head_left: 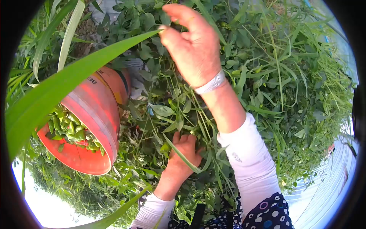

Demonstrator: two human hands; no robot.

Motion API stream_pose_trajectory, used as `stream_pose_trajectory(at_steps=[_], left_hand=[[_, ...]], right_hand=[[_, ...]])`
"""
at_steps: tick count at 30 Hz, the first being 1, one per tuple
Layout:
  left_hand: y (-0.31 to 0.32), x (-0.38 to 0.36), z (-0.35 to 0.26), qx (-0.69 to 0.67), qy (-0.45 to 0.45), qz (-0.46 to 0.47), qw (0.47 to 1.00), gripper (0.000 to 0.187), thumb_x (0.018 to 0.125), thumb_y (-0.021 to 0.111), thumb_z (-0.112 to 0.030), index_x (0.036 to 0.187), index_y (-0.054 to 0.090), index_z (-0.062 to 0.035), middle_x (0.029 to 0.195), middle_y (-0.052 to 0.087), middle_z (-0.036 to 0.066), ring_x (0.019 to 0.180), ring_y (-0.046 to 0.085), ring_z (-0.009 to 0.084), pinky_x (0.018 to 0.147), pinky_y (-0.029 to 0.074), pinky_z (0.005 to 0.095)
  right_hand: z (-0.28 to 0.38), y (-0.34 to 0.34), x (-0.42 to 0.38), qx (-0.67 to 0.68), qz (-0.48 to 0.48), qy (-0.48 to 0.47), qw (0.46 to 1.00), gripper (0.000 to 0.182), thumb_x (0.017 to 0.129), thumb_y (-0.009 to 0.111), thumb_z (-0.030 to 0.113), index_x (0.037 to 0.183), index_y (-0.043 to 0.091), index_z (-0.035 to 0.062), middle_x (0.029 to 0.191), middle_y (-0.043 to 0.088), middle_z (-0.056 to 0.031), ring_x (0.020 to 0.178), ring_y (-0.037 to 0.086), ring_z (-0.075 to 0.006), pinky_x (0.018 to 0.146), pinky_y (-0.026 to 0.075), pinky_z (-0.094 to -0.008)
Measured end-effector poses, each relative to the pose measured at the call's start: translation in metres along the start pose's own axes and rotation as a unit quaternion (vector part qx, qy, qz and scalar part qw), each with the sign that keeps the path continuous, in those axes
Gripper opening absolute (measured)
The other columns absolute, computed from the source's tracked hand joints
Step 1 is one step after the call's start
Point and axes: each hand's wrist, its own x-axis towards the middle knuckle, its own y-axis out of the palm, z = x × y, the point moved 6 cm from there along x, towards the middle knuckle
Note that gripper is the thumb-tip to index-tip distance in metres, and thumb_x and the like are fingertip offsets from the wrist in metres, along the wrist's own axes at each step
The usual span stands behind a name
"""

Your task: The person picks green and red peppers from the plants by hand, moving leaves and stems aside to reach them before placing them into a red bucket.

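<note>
My right hand is raised over the pepper plants, its thumb and fingers apart with a gap between them. The tip of a long, broad green leaf meets its thumb. Lower down, my left hand reaches into the foliage with its fingers bent close together; leaves partly cover them, and what they hold is hidden. A light green pepper or leaf lies just left of these fingers. The red-orange bucket, tipped toward me at the left, holds several green peppers.
Dense plants and tall grass surround both hands. Long grass blades cross the view at the upper left and bottom. Whitish plastic sheeting shows at the lower right. Bare soil is visible behind the bucket.
</note>
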Motion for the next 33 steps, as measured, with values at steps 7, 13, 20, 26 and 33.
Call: stream_pose_trajectory(at_steps=[7,13,20,26,33], left_hand=[[-0.003,0.001,0.003,-0.044,0.004,-0.040,0.998,0.025,0.072,0.066,-0.008,0.090,0.055,0.0040,0.081,0.058,0.024,0.084,0.054,0.0453,0.098,0.034,0.0521],[0.007,0.007,0.009,-0.022,-0.016,-0.039,0.999,0.032,0.071,0.067,-0.008,0.101,0.058,0.0000,0.083,0.063,0.021,0.089,0.058,0.0399,0.094,0.040,0.0441],[-0.012,0.012,0.015,-0.177,-0.114,-0.145,0.967,0.040,0.077,0.068,-0.017,0.108,0.056,0.0036,0.100,0.062,0.018,0.098,0.057,0.0353,0.086,0.045,0.0385],[-0.025,0.024,0.005,-0.713,-0.092,-0.123,0.685,0.062,0.086,0.057,-0.044,0.129,0.042,-0.0021,0.124,0.051,0.010,0.113,0.049,0.0223,0.099,0.037,0.0388],[-0.018,0.020,0.027,-0.817,-0.157,-0.083,0.549,0.045,0.084,0.063,-0.030,0.118,0.051,-0.0030,0.114,0.057,0.010,0.104,0.055,0.0231,0.093,0.043,0.0381]], right_hand=[[-0.207,-0.204,-0.030,-0.533,0.116,0.338,0.767,0.100,0.064,0.071,0.055,0.135,0.030,-0.0019,0.129,0.045,-0.0245,0.118,0.046,-0.0358,0.099,0.038,-0.0378],[-0.246,-0.217,-0.089,-0.312,0.104,0.543,0.773,0.063,0.070,0.073,0.041,0.114,0.057,-0.0015,0.111,0.060,-0.0149,0.097,0.057,-0.0280,0.088,0.041,-0.0349],[-0.157,-0.166,-0.069,0.083,-0.054,0.343,0.934,0.011,0.078,0.068,0.009,0.077,0.058,0.0036,0.074,0.055,0.0046,0.065,0.048,-0.0074,0.062,0.039,-0.0246],[-0.001,-0.043,-0.105,-0.096,0.099,0.078,0.987,0.015,0.072,0.064,0.001,0.070,0.048,0.0007,0.071,0.048,-0.0113,0.066,0.052,-0.0307,0.061,0.044,-0.0337],[0.022,0.000,-0.169,-0.306,0.254,0.142,0.906,0.029,0.072,0.058,0.008,0.098,0.056,-0.0037,0.120,0.048,-0.0166,0.113,0.045,-0.0335,0.080,0.041,-0.0440]])
